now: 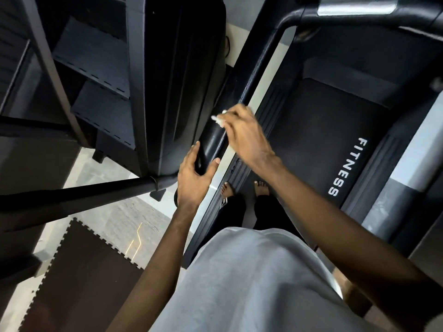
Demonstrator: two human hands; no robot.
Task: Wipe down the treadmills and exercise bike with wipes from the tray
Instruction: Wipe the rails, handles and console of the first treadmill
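Here, centre frame, our right hand (242, 136) pinches the surely limp wipe (217, 119), best bunched; left hand (193, 174) grips the treadmill handrail (214, 140).

**Astride the treadmill's left side**

The person stood on the treadmill (323, 130). Its rail (251, 85) ran along the left. The left hand (194, 178) gripped the rail's near end, with the right hand (242, 133), pinching a wipe (217, 119), just ahead. A mat (79, 271) lay further left.

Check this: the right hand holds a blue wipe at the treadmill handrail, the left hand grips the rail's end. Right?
The wipe is white, not blue; the head view shows it. The right hand holds it at the handrail; the left hand grips the rail's end.
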